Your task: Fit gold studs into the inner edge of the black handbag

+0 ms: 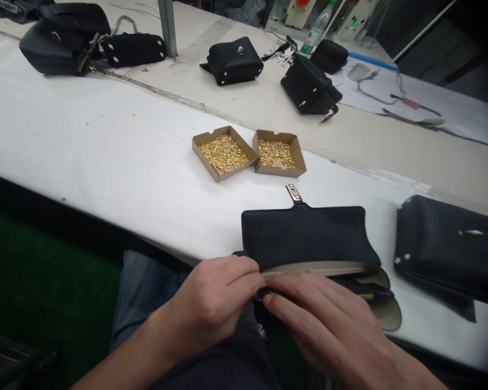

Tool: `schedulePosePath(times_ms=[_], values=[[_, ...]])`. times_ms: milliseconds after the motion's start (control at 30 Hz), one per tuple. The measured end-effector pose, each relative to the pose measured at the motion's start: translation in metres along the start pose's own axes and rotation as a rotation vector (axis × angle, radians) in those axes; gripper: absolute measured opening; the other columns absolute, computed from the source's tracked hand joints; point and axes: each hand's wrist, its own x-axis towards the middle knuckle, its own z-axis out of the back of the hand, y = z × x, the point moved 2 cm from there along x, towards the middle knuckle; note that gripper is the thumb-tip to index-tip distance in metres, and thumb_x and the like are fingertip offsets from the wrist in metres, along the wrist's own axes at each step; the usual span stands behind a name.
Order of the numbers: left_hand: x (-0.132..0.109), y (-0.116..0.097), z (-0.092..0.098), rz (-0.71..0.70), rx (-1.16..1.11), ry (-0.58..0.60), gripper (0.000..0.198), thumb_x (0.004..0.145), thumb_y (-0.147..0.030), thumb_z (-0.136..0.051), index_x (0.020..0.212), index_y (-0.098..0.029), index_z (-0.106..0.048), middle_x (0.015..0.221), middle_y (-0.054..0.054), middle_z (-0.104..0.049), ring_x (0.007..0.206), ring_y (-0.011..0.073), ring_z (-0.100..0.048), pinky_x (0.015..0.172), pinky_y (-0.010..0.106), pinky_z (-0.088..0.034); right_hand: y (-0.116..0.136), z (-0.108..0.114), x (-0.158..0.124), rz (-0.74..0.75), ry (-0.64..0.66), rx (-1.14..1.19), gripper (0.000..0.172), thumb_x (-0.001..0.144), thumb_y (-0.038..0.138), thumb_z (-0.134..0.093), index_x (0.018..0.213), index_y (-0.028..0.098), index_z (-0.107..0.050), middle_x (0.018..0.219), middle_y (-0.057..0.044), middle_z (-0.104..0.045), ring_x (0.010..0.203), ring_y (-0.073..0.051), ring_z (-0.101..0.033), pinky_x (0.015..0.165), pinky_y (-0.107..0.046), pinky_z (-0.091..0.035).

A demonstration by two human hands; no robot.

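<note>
A black handbag [305, 233] lies at the table's front edge with its flap folded back, so the pale lining shows. A gold-coloured metal clasp plate [294, 193] sticks out from the flap's tab. My left hand [223, 290] pinches the bag's left edge, its fingers curled together. Against the same corner, my right hand [329, 314] presses thumb and fingers around the dark edge of the opening. The two hands' fingertips almost meet there. Any small part between them is hidden.
Two cardboard trays [206, 157] [280, 172] of small gold-coloured metal pieces stand beyond the bag. Another black handbag [451, 244] lies at right. Farther back are several more black bags [239, 59], a metal post [167, 27] and a plastic bottle [319, 24].
</note>
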Motion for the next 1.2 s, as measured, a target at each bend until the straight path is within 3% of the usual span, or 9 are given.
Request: schedulePosePath(times_ms=[100, 200, 400, 533, 633, 700, 833, 933, 1200], values=[[0.0, -0.003, -0.002, 0.012, -0.007, -0.04, 0.023, 0.11, 0.003, -0.059, 0.122, -0.01, -0.073, 0.114, 0.016, -0.078, 0.101, 0.0243, -0.074, 0.089, 0.037, -0.066, -0.004, -0.005, -0.001, -0.064, -0.036, 0.099, 0.038, 0.112, -0.003, -0.055, 0.142, 0.011, -0.074, 0.141, -0.015, -0.074, 0.125, -0.023, -0.072, 0.111, -0.036, -0.059], [0.0, -0.005, -0.004, 0.017, 0.008, -0.05, 0.02, 0.109, 0.003, -0.06, 0.116, -0.009, -0.073, 0.107, 0.014, -0.076, 0.094, 0.0229, -0.071, 0.083, 0.037, -0.063, -0.007, -0.007, 0.001, -0.157, -0.04, 0.152, 0.041, 0.11, -0.005, -0.057, 0.14, 0.016, -0.074, 0.132, -0.01, -0.077, 0.111, -0.018, -0.072, 0.097, -0.033, -0.06], [-0.003, -0.003, -0.009, 0.029, 0.061, -0.094, 0.025, 0.105, 0.006, -0.063, 0.119, -0.011, -0.074, 0.11, 0.012, -0.08, 0.094, 0.0231, -0.072, 0.082, 0.038, -0.061, -0.008, 0.012, 0.009, -0.337, -0.053, 0.179, 0.022, 0.117, 0.019, -0.069, 0.138, 0.024, -0.072, 0.124, -0.003, -0.084, 0.112, -0.013, -0.082, 0.101, -0.019, -0.064], [-0.006, -0.002, -0.012, 0.0, 0.081, -0.105, 0.027, 0.105, 0.007, -0.062, 0.121, -0.011, -0.074, 0.108, 0.013, -0.08, 0.092, 0.0234, -0.073, 0.08, 0.039, -0.06, -0.014, 0.021, 0.011, -0.433, 0.008, 0.205, 0.017, 0.119, 0.03, -0.069, 0.135, 0.03, -0.074, 0.117, 0.004, -0.085, 0.101, -0.009, -0.084, 0.089, -0.012, -0.066], [-0.006, -0.002, -0.011, -0.023, 0.079, -0.102, 0.031, 0.104, 0.008, -0.059, 0.124, -0.01, -0.075, 0.106, 0.013, -0.079, 0.091, 0.0237, -0.072, 0.078, 0.038, -0.06, -0.018, 0.022, 0.01, -0.454, -0.029, 0.2, 0.007, 0.118, 0.038, -0.075, 0.117, 0.031, -0.076, 0.11, 0.004, -0.085, 0.097, -0.01, -0.084, 0.084, -0.011, -0.066], [-0.007, -0.002, -0.011, -0.022, 0.067, -0.091, 0.032, 0.104, 0.009, -0.059, 0.125, -0.01, -0.074, 0.105, 0.013, -0.079, 0.092, 0.0236, -0.072, 0.079, 0.038, -0.061, -0.018, 0.022, 0.008, -0.435, -0.095, 0.138, 0.017, 0.118, 0.041, -0.077, 0.106, 0.03, -0.077, 0.11, 0.003, -0.084, 0.095, -0.011, -0.084, 0.083, -0.012, -0.066], [-0.008, 0.0, -0.011, -0.041, 0.058, -0.091, 0.03, 0.103, 0.009, -0.06, 0.123, -0.01, -0.074, 0.105, 0.013, -0.078, 0.093, 0.0237, -0.072, 0.08, 0.038, -0.061, -0.01, 0.015, -0.001, -0.369, -0.197, 0.025, 0.01, 0.12, 0.028, -0.074, 0.117, 0.028, -0.084, 0.117, 0.0, -0.085, 0.099, -0.01, -0.084, 0.101, -0.011, -0.064], [-0.009, 0.001, -0.012, -0.055, 0.056, -0.084, 0.03, 0.103, 0.01, -0.059, 0.12, -0.01, -0.074, 0.101, 0.013, -0.076, 0.092, 0.0235, -0.071, 0.079, 0.038, -0.06, -0.002, 0.006, -0.008, -0.291, -0.196, -0.004, 0.022, 0.118, 0.014, -0.069, 0.133, 0.021, -0.083, 0.128, -0.005, -0.085, 0.114, -0.013, -0.084, 0.116, -0.017, -0.062], [-0.008, -0.002, -0.01, -0.028, 0.048, -0.106, 0.027, 0.107, 0.006, -0.057, 0.118, -0.012, -0.074, 0.105, 0.012, -0.077, 0.089, 0.0208, -0.069, 0.076, 0.035, -0.057, 0.004, -0.007, -0.012, -0.226, -0.171, 0.069, 0.035, 0.112, -0.003, -0.065, 0.139, 0.013, -0.08, 0.137, -0.012, -0.081, 0.123, -0.016, -0.08, 0.11, -0.024, -0.066]])
